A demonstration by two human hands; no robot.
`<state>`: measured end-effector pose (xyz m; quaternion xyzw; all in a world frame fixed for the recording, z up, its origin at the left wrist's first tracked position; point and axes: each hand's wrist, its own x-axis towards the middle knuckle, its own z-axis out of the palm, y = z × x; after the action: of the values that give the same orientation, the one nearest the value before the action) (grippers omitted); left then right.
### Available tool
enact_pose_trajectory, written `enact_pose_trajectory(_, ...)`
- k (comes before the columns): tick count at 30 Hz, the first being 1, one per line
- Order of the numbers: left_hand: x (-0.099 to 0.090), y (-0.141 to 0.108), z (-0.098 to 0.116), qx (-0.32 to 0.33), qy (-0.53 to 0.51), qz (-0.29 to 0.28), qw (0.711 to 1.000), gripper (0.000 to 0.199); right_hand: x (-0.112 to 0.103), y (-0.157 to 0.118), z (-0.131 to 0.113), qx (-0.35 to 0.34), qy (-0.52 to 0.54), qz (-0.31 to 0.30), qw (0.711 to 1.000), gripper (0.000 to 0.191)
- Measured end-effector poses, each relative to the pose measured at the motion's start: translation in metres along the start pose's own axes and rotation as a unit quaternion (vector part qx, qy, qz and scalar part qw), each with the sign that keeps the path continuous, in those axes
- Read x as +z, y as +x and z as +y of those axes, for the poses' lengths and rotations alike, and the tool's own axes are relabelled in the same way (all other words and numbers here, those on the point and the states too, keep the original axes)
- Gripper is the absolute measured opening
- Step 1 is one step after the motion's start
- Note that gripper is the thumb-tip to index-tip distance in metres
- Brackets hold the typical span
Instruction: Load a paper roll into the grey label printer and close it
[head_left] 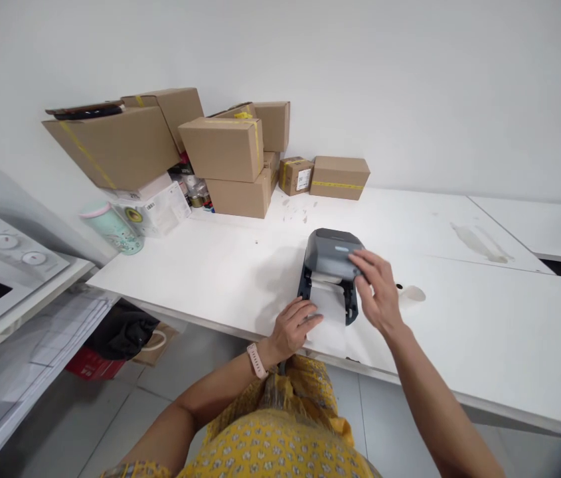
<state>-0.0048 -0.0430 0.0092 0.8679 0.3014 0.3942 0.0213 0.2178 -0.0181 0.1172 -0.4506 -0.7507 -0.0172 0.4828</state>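
A dark grey label printer (330, 253) stands on the white table near its front edge, with its lid raised at the front. White paper (328, 309) comes out from under the lid and lies across the open front part, between two dark side rails. My left hand (296, 325) is at the front left corner, fingers bent together and thumb over the paper's left edge. On the lid's right front corner, my right hand (377, 289) rests its fingers on top, with the thumb lower at the side; the thumb's contact is hard to see.
Several cardboard boxes (233, 149) are stacked along the wall. A mint tumbler (111, 229) stands at the table's left end, beside a white box (158, 209). A microwave (11, 265) is at far left. A small white round piece (413, 293) lies right of the printer.
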Motion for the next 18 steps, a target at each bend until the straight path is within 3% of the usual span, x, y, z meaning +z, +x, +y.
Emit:
enact_pose_trajectory(6,0.010,-0.010,-0.002,-0.008,0.070,0.051,0.996,0.030,0.023,-0.066,-0.001,-0.015,-0.055,-0.020,0.998,0.049)
enact_pose_trajectory(11,0.011,-0.014,-0.004,0.012,0.100,0.056,0.993,0.026,0.038,-0.084,0.001,-0.008,-0.049,0.006,0.999,0.051)
enact_pose_trajectory(18,0.016,-0.007,-0.021,0.010,0.013,0.040,0.999,0.035,0.048,-0.096,0.005,-0.003,-0.030,0.035,0.999,0.051)
